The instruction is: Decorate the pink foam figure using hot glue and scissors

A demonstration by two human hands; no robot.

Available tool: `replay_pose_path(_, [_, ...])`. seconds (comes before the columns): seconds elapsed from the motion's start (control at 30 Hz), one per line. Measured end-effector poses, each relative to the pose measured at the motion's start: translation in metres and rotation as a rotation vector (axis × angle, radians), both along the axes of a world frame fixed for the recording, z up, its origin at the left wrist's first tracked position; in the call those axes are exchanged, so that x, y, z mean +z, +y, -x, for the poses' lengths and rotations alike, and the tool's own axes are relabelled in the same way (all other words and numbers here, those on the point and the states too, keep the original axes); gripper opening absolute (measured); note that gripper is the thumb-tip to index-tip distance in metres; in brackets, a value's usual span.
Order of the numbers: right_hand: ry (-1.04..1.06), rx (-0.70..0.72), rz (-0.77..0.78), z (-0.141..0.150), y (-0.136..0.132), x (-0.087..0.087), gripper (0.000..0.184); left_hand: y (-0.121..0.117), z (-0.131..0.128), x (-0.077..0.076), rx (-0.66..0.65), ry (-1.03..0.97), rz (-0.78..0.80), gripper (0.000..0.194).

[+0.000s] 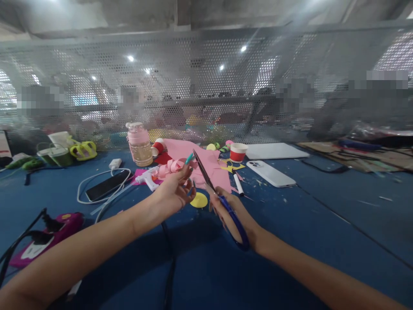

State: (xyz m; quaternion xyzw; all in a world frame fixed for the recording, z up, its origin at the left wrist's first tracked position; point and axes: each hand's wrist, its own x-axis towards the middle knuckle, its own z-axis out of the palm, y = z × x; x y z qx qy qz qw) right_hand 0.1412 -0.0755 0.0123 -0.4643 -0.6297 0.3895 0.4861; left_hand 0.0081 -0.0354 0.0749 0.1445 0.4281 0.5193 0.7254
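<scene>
My right hand (234, 211) grips a pair of scissors (203, 170) with blue handles, the dark blades pointing up and away from me. Opposite it, my left hand (177, 187) is raised palm inward, with teal nails and its fingers apart; I see nothing held in it. Its fingertips are close to the scissor blades. Just behind the left hand are curled pink paper strips (170, 167) and a white glue gun (148, 178). A yellow paper disc (199, 199) lies on the table between my hands. Pink paper sheets (211, 163) spread out beyond them.
A pink-topped bottle (140, 144), a red-and-white paper cup (238, 152), a white phone (271, 174) and a closed laptop (276, 151) stand or lie farther back. At left are a black phone (108, 186) with a cable and a magenta power strip (48, 241). A perforated screen (200, 86) rises behind.
</scene>
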Motion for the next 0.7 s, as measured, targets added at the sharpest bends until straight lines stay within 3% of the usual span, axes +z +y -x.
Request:
replay_pose_path(0.4, [-0.102,0.004,-0.027,-0.0033,0.0002,-0.0017,0.037,-0.0044,-0.0006,-0.0031,0.075,-0.003,-0.019,0.009])
replay_pose_path(0.7, [-0.111,0.037,0.002,-0.0025,-0.0005,0.0015,0.040,-0.0029,-0.0005,-0.0001,0.047,-0.040,-0.039,0.009])
